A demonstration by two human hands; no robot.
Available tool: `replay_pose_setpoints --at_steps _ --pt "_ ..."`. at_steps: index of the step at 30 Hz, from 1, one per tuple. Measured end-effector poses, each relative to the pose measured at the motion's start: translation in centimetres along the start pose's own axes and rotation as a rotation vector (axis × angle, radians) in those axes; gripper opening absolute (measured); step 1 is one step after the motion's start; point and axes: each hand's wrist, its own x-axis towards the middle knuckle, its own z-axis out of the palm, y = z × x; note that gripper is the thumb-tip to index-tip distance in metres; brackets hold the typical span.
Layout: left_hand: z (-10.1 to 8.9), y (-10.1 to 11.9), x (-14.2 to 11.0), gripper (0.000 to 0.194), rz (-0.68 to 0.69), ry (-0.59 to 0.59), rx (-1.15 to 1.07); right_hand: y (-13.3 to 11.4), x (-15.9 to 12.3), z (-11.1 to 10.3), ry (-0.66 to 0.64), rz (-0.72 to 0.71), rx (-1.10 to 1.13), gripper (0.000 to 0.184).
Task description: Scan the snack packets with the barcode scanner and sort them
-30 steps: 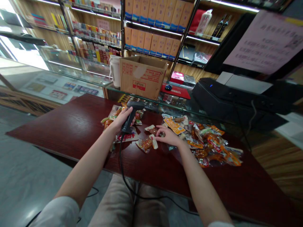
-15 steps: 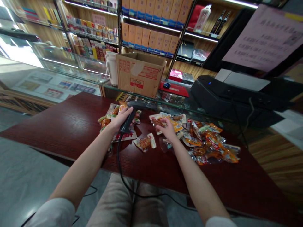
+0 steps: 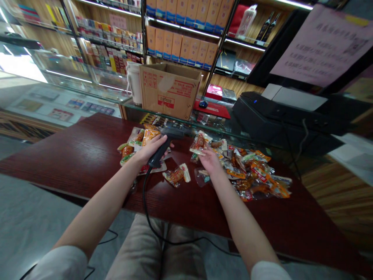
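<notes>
The left hand (image 3: 152, 150) grips a barcode scanner (image 3: 172, 133); the right hand (image 3: 210, 160) holds a sealed snack packet (image 3: 200, 140). Handling looks partway: one loose packet (image 3: 176, 176) lies between them, a packet heap (image 3: 253, 173) beside the right.

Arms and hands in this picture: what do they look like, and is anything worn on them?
They are a person's. The left hand and right hand wear no gloves. The forearms are bare, with no watch or bracelet showing. Plain, pale short sleeves end near the elbows.
</notes>
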Motion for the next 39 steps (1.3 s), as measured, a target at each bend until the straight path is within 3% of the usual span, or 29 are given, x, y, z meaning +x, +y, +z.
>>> replay_pose_setpoints --at_steps 8,14,23,31,35,39 --pt "0.8 -0.1 -0.5 0.045 -0.023 -0.109 0.056 0.3 1.5 -0.9 0.027 -0.006 0.008 0.01" --pt "1.8 -0.3 -0.9 0.036 -0.044 -0.112 0.028 0.9 1.7 -1.1 0.037 -0.025 -0.033 0.018" --pt "2.0 -0.8 -0.9 0.044 -0.129 -0.196 0.072 0.8 0.5 0.2 -0.004 -0.032 -0.036 0.018" --pt "2.7 -1.2 -0.9 0.041 -0.089 -0.198 0.12 0.7 -0.4 1.2 -0.024 -0.079 -0.087 0.022" --pt "2.4 -0.9 -0.7 0.04 -0.098 -0.086 0.06 -0.1 0.0 0.7 -0.008 -0.238 -0.269 0.03" --pt "1.3 -0.5 -0.2 0.042 -0.056 -0.017 0.046 -2.1 0.5 -1.3 0.149 -0.509 -0.778 0.039"
